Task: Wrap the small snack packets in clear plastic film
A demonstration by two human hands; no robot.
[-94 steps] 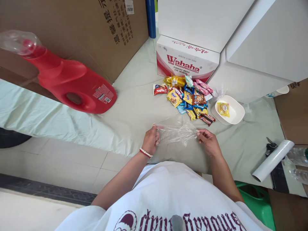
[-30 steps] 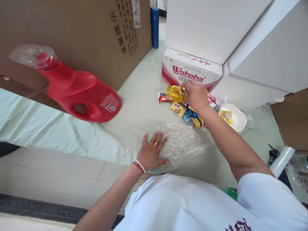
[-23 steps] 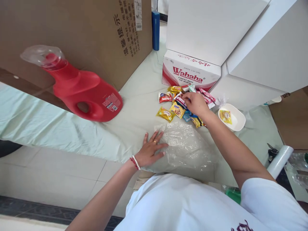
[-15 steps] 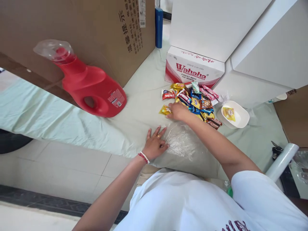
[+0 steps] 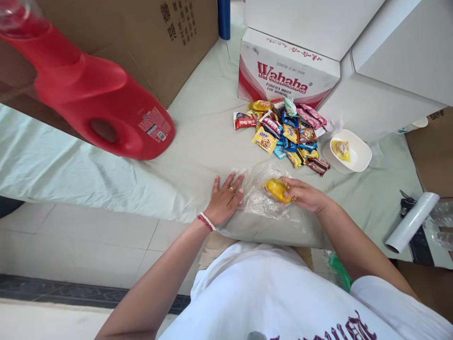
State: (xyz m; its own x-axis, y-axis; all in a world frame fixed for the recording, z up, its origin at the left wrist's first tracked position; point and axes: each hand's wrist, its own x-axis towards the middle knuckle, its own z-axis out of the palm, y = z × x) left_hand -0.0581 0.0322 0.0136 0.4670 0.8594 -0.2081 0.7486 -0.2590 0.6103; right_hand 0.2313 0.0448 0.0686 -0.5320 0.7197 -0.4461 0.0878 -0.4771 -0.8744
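Note:
Between the fingers of my right hand (image 5: 304, 193) is a yellow wrapped snack packet (image 5: 277, 190), held over a clear plastic bag (image 5: 258, 208). The bag lies crumpled on the cloth close to my body. My left hand (image 5: 226, 198) rests flat with fingers spread at the bag's left edge, touching it. Beyond the bag is a pile of wrapped snacks (image 5: 290, 133) in several colours. A yellow cookie packet (image 5: 264, 140) lies at the near left of that pile, and a red packet (image 5: 245, 120) at its left side.
A white bowl (image 5: 356, 166) holding a yellow packet stands right of the pile. Behind it is a Wahaha carton (image 5: 283, 75). At left is a big red jug (image 5: 106, 104) beside a brown carton (image 5: 141, 42). A plastic film roll (image 5: 412, 223) lies at right.
My right hand has drawn back from the pile, bringing the yellow packet over the plastic bag. My left hand stays at the bag's edge. The camera view has shifted, with the jug appearing larger.

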